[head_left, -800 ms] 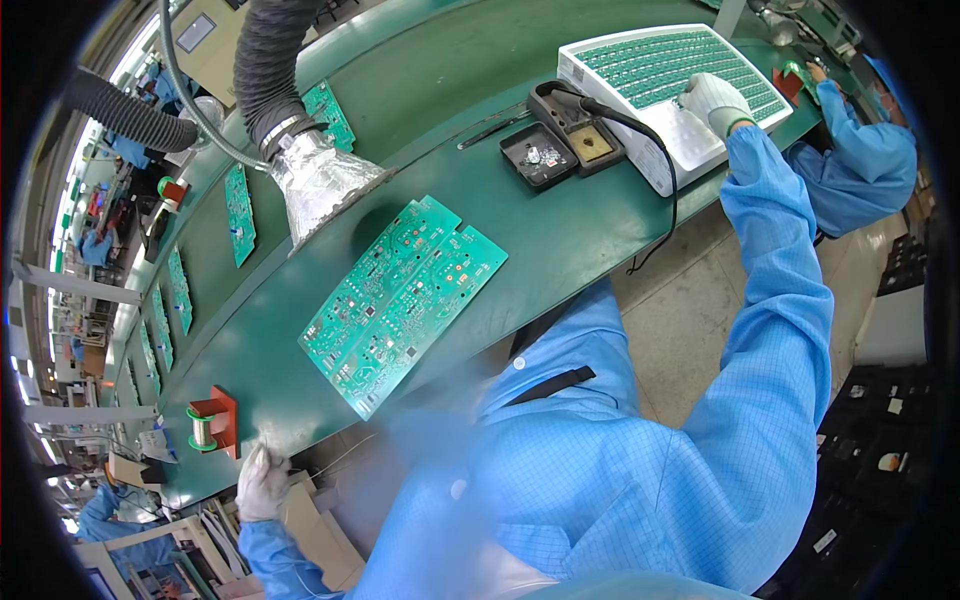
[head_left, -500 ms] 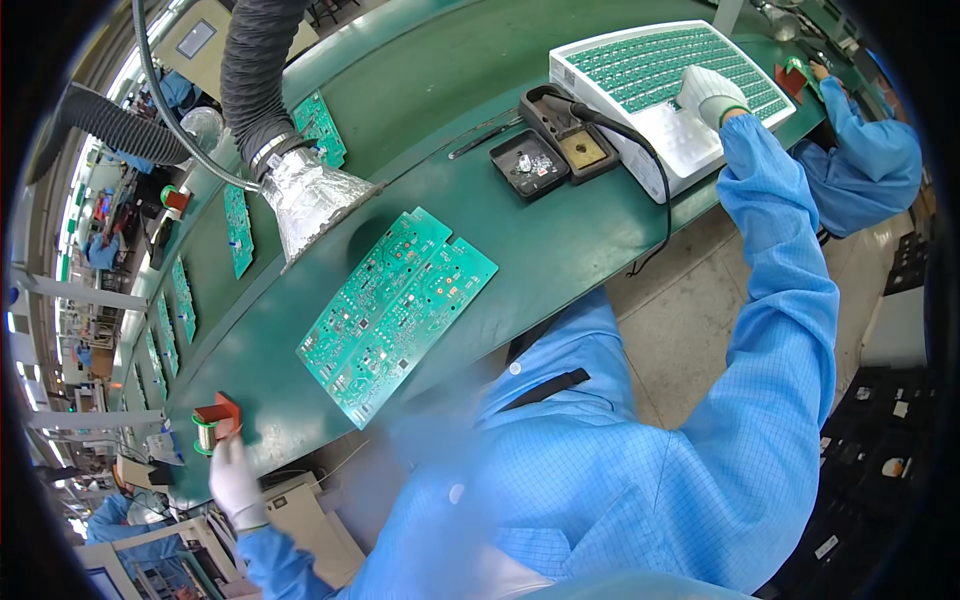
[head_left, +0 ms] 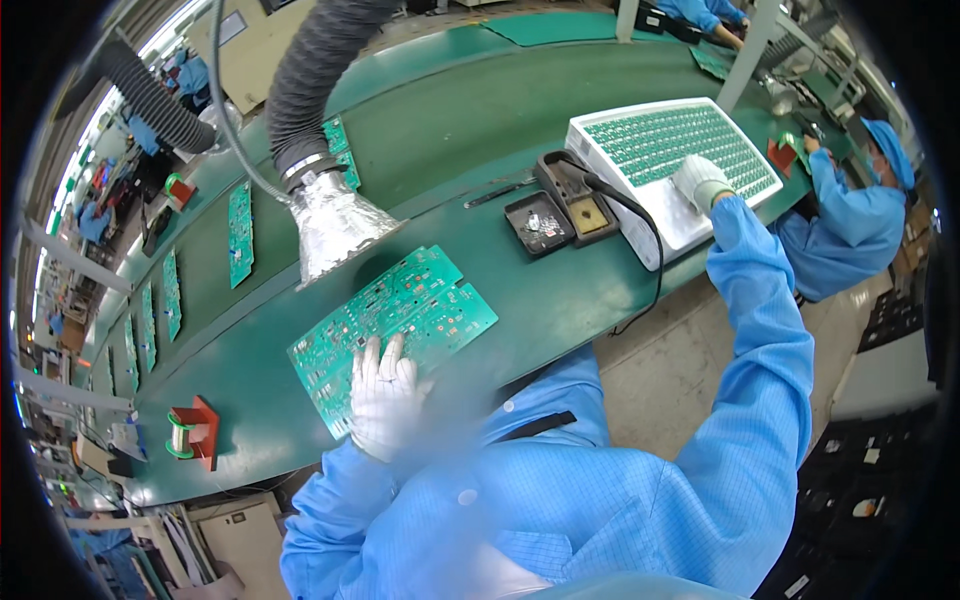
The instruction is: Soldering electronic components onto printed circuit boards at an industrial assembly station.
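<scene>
Gloved left grip [head_left: 384, 402], loosely spread, has moved over flat green circuit board [head_left: 428, 300]; right grip [head_left: 700, 183] unclear

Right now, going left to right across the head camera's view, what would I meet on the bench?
Red spool stand, large green circuit board with the left hand over it, small black tray, dark sponge holder, white slanted box with the right hand over it.

1. Grey corrugated duct [head_left: 325, 85], ending in flared foil-covered hood [head_left: 335, 225]; hood tilted.
2. Second corrugated duct [head_left: 160, 100], upper left.
3. Red stand [head_left: 205, 430] with green-flanged spool [head_left: 181, 437], near front edge of tabletop [head_left: 250, 400].
4. Co-worker [head_left: 848, 230] in blue, right side.
5. Pale floor [head_left: 665, 350]; dark stacked bins [head_left: 840, 490], lower right, contents unclear.
</scene>
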`<state>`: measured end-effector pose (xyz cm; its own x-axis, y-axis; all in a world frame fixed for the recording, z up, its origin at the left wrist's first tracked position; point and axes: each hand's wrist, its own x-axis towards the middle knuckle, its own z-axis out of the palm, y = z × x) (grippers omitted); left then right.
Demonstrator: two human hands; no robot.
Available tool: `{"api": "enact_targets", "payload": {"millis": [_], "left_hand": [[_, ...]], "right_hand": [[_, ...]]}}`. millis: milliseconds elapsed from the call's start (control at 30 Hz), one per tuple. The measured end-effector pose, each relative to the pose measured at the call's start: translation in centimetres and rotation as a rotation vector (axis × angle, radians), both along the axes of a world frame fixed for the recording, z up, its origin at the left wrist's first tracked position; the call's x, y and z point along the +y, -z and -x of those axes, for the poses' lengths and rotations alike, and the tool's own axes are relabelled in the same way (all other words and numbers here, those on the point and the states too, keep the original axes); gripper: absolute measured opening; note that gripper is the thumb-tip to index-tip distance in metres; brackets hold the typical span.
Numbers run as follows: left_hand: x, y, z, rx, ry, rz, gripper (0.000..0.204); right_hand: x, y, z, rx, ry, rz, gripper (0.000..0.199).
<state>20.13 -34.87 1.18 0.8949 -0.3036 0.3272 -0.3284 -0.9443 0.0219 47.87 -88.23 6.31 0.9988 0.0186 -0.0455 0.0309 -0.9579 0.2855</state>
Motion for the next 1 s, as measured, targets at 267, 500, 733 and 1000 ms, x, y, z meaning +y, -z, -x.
{"api": "enact_targets", "payload": {"millis": [267, 500, 733, 1000], "left_hand": [[2.4, 0.2, -1.8, -0.087, 0.142, 0.005, 0.041], [0.8, -2.9, -0.6, -0.092, 0.110, 0.317, 0.042], [-2.4, -7.0, 0.4, 0.642, 0.115, 1.057, 0.039], [-2.4, -1.0, -1.6, 0.699, -0.075, 1.847, 0.025]], "right_hand": [[3.7, -8.5, 3.4, -0.210, 0.388, -0.418, 0.024], [18.9, -11.8, 15.3, -0.568, -0.426, -0.580, 0.009], [32.4, -0.8, 21.1, -0.441, -0.670, -0.982, 0.013], [34.1, 3.1, 22.6, -0.640, -0.870, -0.913, 0.020]]}}
